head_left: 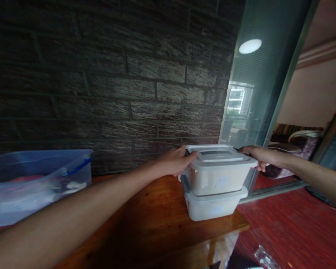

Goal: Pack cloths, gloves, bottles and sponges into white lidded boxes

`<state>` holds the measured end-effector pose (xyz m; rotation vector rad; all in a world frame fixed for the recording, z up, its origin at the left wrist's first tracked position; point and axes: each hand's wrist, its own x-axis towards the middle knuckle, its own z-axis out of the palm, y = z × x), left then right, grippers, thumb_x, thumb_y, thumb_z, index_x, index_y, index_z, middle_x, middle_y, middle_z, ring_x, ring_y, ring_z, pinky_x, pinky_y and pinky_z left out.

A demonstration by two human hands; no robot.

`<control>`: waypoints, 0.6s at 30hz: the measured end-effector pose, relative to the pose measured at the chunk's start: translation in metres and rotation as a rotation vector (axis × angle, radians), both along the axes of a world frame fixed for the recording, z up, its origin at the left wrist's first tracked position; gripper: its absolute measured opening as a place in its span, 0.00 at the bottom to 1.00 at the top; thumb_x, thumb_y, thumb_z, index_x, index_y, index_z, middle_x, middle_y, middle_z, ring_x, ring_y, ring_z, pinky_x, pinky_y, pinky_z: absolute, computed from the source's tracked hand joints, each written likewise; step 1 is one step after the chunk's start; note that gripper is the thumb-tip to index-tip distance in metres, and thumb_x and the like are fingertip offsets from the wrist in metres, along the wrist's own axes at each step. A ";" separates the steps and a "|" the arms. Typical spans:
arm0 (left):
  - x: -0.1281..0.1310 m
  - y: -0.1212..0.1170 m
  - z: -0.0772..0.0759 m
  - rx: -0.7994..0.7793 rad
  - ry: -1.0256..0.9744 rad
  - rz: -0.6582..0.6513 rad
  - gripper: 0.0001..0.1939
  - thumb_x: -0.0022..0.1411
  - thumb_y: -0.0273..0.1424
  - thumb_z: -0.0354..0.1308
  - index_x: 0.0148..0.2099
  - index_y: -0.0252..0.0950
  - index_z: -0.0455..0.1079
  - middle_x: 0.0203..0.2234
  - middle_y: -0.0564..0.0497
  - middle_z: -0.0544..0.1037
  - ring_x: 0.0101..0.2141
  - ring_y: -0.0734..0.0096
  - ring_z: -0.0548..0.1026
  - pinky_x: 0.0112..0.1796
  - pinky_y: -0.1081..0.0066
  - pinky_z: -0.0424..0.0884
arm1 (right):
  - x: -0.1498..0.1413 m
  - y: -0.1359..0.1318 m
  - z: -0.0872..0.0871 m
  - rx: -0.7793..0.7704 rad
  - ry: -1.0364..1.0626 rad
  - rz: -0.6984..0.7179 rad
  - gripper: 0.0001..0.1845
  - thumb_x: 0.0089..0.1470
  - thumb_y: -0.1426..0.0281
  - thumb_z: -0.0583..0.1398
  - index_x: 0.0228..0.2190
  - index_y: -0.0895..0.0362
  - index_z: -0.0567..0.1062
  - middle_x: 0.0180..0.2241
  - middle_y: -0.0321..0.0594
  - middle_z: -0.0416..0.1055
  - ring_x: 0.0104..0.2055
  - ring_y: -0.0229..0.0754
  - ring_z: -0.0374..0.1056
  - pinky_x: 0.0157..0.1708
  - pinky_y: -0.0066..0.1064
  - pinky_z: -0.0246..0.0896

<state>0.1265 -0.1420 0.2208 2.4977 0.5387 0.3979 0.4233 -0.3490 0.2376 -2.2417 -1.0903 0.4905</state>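
Two white lidded plastic storage boxes stand one above the other at the right end of the wooden table. My left hand (pixel 182 161) grips the left end of the upper storage box (pixel 212 177), its thumb over the lid's edge. On the opposite end, my right hand (pixel 253 156) is closed around the rim, with some fingers curled underneath. Below it, the lower storage box (pixel 210 207) rests on the tabletop, a grey latch showing on its left side. Each box carries a small pale label on its front. Whether the upper box touches the lower one is hard to tell.
A clear blue-tinted plastic bin (pixel 84 170) with assorted contents stands at the left. Behind the wooden table (pixel 145 220) rises a dark brick wall (pixel 140 89). A glass sliding door (pixel 249 93) is at the right, beside a red floor (pixel 291 224) with a crumpled clear wrapper (pixel 264 257).
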 end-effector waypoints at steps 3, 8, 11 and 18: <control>-0.009 0.016 0.005 0.048 -0.079 0.006 0.38 0.64 0.64 0.38 0.54 0.38 0.66 0.19 0.51 0.78 0.17 0.65 0.76 0.18 0.73 0.66 | -0.005 -0.002 0.020 0.062 -0.196 -0.035 0.21 0.62 0.55 0.54 0.44 0.59 0.75 0.22 0.46 0.74 0.18 0.44 0.69 0.15 0.29 0.59; -0.013 0.058 -0.008 -0.070 -0.137 0.139 0.29 0.66 0.57 0.47 0.52 0.40 0.69 0.23 0.52 0.78 0.18 0.69 0.75 0.18 0.75 0.64 | -0.027 0.001 0.048 0.156 -0.599 -0.023 0.20 0.65 0.57 0.53 0.46 0.57 0.77 0.37 0.52 0.79 0.34 0.51 0.75 0.33 0.37 0.65; -0.006 0.083 -0.034 -0.182 -0.082 0.234 0.23 0.67 0.50 0.51 0.44 0.35 0.71 0.25 0.48 0.78 0.19 0.69 0.76 0.19 0.75 0.66 | -0.063 -0.001 0.050 0.332 -0.880 0.010 0.15 0.63 0.59 0.55 0.44 0.53 0.77 0.36 0.47 0.79 0.33 0.53 0.74 0.34 0.40 0.63; 0.024 0.109 -0.098 -0.496 -0.074 0.325 0.28 0.70 0.51 0.45 0.52 0.31 0.67 0.37 0.41 0.79 0.27 0.67 0.79 0.25 0.72 0.75 | -0.201 0.000 -0.022 0.765 -0.884 0.710 0.19 0.57 0.73 0.59 0.50 0.45 0.70 0.32 0.42 0.76 0.32 0.51 0.72 0.27 0.41 0.68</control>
